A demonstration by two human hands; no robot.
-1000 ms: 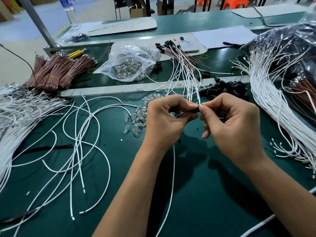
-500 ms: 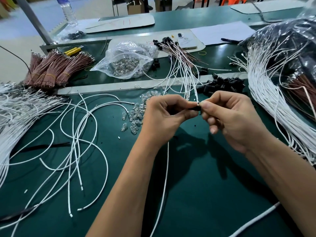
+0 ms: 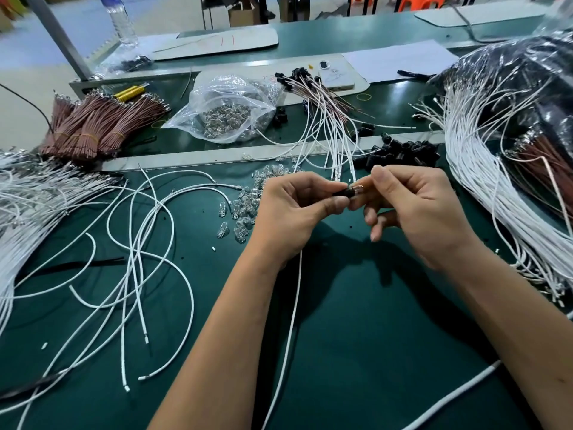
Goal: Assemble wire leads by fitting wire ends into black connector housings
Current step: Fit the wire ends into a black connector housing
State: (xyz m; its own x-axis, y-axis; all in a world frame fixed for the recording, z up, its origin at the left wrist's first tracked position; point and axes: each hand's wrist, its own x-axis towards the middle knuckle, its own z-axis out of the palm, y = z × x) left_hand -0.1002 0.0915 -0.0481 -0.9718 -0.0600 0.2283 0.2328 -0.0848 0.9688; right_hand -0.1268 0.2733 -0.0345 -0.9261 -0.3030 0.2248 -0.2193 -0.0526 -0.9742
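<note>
the left hand [image 3: 294, 212] curls thumb and forefinger round a black connector housing [image 3: 343, 193] above the green mat [image 3: 356, 321]; a white wire [image 3: 291, 321] hangs from under this hand toward the near edge. the right hand [image 3: 415, 209] pinches a small clear bulb [image 3: 359, 190] at the housing's end, its lower fingers loosely spread. loose white leads [image 3: 136, 262] crowd the left, a white wire bundle [image 3: 483, 193] the right; bare mat lies between the forearms.
</note>
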